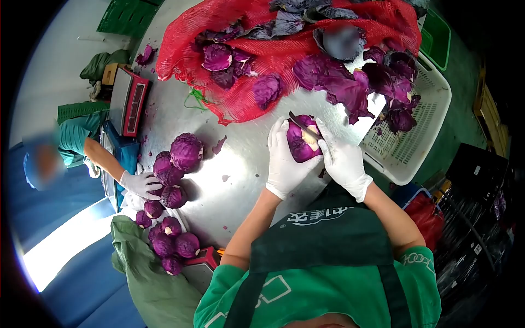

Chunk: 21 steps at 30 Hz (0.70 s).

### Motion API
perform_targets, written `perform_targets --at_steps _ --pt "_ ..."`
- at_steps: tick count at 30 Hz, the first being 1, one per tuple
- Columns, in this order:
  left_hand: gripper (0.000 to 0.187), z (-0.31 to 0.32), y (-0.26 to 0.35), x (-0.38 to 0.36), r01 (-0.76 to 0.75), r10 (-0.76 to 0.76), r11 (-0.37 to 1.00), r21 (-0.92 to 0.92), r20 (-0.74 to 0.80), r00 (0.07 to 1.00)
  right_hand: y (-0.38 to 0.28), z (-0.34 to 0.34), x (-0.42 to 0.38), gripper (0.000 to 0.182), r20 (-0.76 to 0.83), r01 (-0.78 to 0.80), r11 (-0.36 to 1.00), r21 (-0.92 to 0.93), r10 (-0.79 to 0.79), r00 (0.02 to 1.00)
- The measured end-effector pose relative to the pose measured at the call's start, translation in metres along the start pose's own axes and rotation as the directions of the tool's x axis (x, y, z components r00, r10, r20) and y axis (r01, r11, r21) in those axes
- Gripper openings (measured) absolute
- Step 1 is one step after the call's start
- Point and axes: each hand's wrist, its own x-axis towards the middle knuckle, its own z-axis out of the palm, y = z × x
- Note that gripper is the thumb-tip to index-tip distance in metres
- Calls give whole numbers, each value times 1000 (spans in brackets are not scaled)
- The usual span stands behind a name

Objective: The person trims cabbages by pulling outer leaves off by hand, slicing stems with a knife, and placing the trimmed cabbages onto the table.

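A red cabbage (299, 148) rests in my left hand (285, 167), whose gloved fingers wrap round its left side and underside. A pale cut patch shows at the cabbage's stem end. My right hand (343, 164), also in a white glove, is closed on a knife (304, 127); its handle is hidden in the palm. The dark blade lies across the top of the cabbage, touching or very near the pale patch. Both hands are above the metal table (246, 164), close to my apron (322, 235).
A red mesh bag (235, 104) with loose purple leaves covers the far table. At right stands a white basket (432, 126) with leaves. Several whole cabbages (186, 152) sit at left, where a co-worker's gloved hand (141, 185) touches one. A red scale (131, 104) stands beyond.
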Motion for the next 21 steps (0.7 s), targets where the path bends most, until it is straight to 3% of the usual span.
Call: perform_targets --at_steps 5,7,8,9,11,13,15,19,20,21 --pt "97 12 4 5 -28 32 995 96 -40 999 6 9 10 40 -98 -87 992 94 97 991" --pt "101 9 7 4 -41 43 990 132 -14 999 22 5 16 39 -151 136 990 -23 -138 979" --pt "104 8 9 4 -52 52 984 169 7 999 30 -6 22 36 -48 100 991 -84 -104 993" --pt "106 8 10 1 -71 70 983 169 12 997 40 -6 27 33 -66 -36 998 54 40 997" --pt "106 6 9 -9 -112 114 986 121 -8 993 65 9 33 33 -39 -112 988 110 117 992" --pt "109 6 -13 -24 -107 105 994 -36 -47 993 71 21 37 36 -39 -110 966 232 122 992" --pt "109 -4 -36 -29 -232 224 955 -182 -61 973 71 25 44 38 109 -341 893 295 323 940" --pt "107 -35 -50 -57 106 -72 901 -420 97 993 61 32 49 37 73 -225 936 271 213 974" --pt "101 -37 -47 -65 262 -233 752 -605 128 964 49 30 44 37 99 -207 929 306 185 978" --pt "101 -35 -38 -63 263 -244 750 -607 116 963 35 29 37 36 131 -156 913 377 114 985"
